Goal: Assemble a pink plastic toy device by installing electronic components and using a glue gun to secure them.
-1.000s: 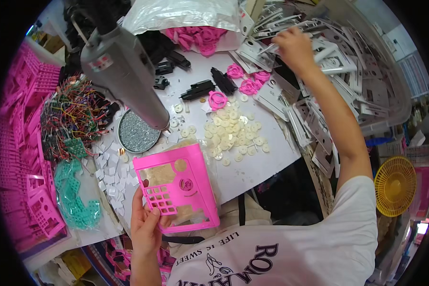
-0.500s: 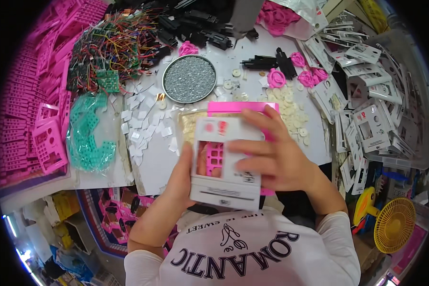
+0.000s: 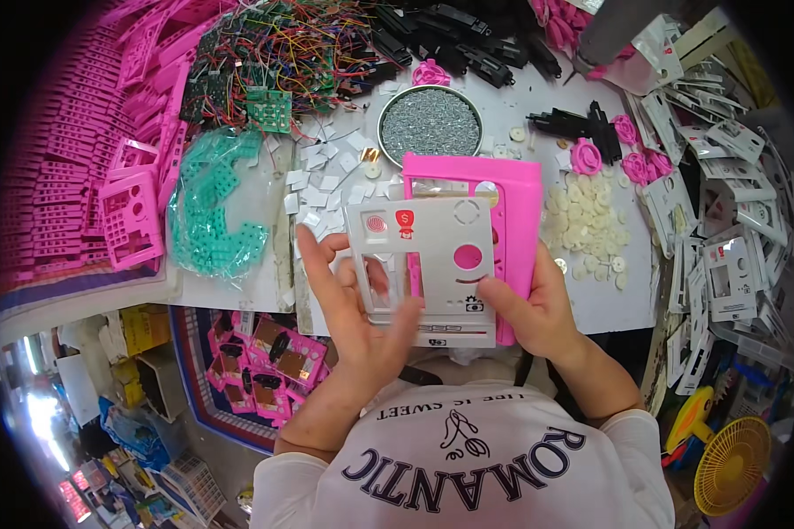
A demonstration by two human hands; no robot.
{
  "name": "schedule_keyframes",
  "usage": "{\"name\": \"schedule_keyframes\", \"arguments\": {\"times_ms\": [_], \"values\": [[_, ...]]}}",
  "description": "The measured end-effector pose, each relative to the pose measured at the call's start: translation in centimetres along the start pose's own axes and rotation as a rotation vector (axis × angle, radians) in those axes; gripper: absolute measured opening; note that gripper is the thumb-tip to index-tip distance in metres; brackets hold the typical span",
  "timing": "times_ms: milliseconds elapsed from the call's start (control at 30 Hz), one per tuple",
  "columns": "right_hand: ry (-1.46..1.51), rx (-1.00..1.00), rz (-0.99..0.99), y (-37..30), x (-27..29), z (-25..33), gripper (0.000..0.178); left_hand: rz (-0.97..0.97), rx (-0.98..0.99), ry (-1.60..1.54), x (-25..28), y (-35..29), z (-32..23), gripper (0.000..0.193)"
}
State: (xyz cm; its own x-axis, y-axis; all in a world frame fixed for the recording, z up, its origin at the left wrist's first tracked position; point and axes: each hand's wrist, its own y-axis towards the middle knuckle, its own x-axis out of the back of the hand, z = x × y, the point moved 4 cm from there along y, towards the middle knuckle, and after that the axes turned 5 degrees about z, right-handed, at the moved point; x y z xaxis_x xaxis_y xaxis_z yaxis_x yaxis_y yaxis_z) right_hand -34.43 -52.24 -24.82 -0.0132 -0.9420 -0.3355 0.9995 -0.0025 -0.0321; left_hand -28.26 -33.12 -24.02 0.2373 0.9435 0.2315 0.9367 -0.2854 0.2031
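Note:
A thin white printed faceplate with a window and a round hole is up in front of me, over the near part of the table. Behind it and jutting out to the right is a pink plastic housing panel. My right hand grips both at their right side, thumb on the faceplate's front and fingers behind the pink panel. My left hand is at the faceplate's lower left. Its thumb is in front, a fingertip shows through the window, and another finger points away past the left edge.
A round tin of small metal screws stands beyond. Around it lie white squares, cream discs, wired circuit boards and a bag of teal pieces. Pink housings are stacked left; white faceplates pile up right.
My right hand has gone from the faceplate's face to the right edge of both pieces. The left fingers have spread. More of the pink panel shows, and the whole scene has shifted rightward in view.

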Motion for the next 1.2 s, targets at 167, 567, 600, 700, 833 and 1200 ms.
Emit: {"name": "schedule_keyframes", "arguments": {"times_ms": [167,567,600,700,833,1200], "values": [[0.066,-0.077,0.109,-0.4,0.0,0.3,0.047,0.183,0.173,-0.12,0.2,0.9,0.6,0.118],[-0.114,-0.007,0.151,0.5,-0.5,0.2,0.052,0.162,0.169,-0.102,-0.7,0.2,2.5,0.112],[-0.14,-0.026,0.173,0.4,-0.3,0.2,0.053,0.152,0.175,-0.113,-0.7,0.1,2.5,0.112],[-0.279,-0.059,0.269,0.8,0.0,1.1,0.053,0.114,0.14,-0.038,-1.0,-0.1,2.1,0.112],[-0.053,-0.055,0.192,1.2,-0.4,0.8,0.053,0.114,0.061,0.266,-1.6,0.0,1.4,0.109],[-0.059,-0.056,0.225,0.8,-1.5,0.8,0.066,-0.045,0.123,-0.166,-0.1,2.4,1.4,0.1]]}}
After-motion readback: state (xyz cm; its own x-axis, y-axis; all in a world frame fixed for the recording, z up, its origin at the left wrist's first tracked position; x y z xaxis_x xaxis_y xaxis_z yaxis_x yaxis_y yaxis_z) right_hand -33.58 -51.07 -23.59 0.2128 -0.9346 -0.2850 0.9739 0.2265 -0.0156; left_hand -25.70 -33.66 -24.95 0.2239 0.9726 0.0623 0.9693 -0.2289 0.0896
